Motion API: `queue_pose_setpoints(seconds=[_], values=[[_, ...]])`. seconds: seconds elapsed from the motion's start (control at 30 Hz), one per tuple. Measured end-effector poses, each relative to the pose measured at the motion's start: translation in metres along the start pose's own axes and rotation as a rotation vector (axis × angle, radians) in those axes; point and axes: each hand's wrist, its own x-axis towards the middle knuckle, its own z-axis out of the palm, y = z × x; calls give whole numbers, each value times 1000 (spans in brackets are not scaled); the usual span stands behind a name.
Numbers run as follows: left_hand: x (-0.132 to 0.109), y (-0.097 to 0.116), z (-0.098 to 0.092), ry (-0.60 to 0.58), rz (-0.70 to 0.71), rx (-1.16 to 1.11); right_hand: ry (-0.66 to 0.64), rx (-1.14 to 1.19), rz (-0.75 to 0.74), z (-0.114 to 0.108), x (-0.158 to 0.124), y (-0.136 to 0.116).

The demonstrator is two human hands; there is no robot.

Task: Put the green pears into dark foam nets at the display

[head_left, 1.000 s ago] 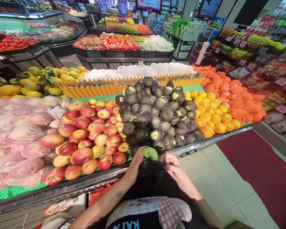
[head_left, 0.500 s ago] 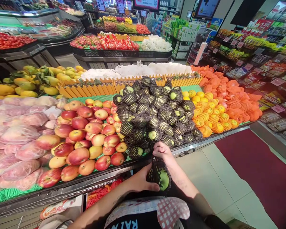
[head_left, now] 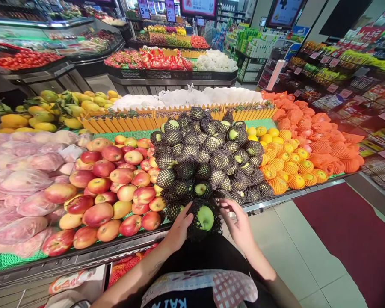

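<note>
Since 0.5 seconds ago, the green fruit (head_left: 205, 219) has gone up toward the heap, and the right hand (head_left: 239, 220) has slid down to its right side. Biggest is the fruit stand (head_left: 67, 262), which goes all the way across. On it, a tall heap of black-netted fruit (head_left: 208, 158) sits in the middle. Red and yellow apples (head_left: 112, 192) lie to the left of the heap, and oranges (head_left: 285, 162) to the right, many in orange nets. A low orange fence (head_left: 122, 124) stands behind. The left hand (head_left: 179, 226) holds the green fruit from its left side. The right hand is bent, with its fingertips by the edge of the black net (head_left: 197, 234); I cannot tell if they pinch it. Between the 2 hands, the green fruit shows its bare green end, and the net wraps its sides.
</note>
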Motion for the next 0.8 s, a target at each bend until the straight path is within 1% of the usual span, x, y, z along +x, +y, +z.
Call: queue_pose_setpoints(seconds=[0.07,0.13,0.17,0.23,0.33,0.4,0.47,0.5,0.57,0.63,0.7,0.77,0.8], values=[[6,7,9,-39,4,91,-120,-45,-68,-14,1,-10],[13,14,21,-91,51,186,-245,-48,-91,-20,2,-14],[16,18,26,-108,82,239,-268,-51,-93,-20,4,-12],[22,26,38,-124,139,336,-233,-11,-66,-18,11,-4],[30,43,53,-184,194,365,-153,211,29,-21,30,18],[35,55,61,-238,230,290,-132,330,82,-33,47,32],[41,65,65,-215,270,202,-90,386,114,-53,67,41],[45,69,67,-172,296,167,-61,408,124,-65,79,42],[52,75,65,-45,357,120,1,441,136,-91,107,40],[58,76,58,102,396,108,47,432,129,-116,145,30],[60,73,44,271,406,114,75,394,87,-136,195,17],[54,63,24,454,394,121,65,342,28,-147,259,5],[48,56,14,567,392,121,50,302,8,-148,295,-1]])
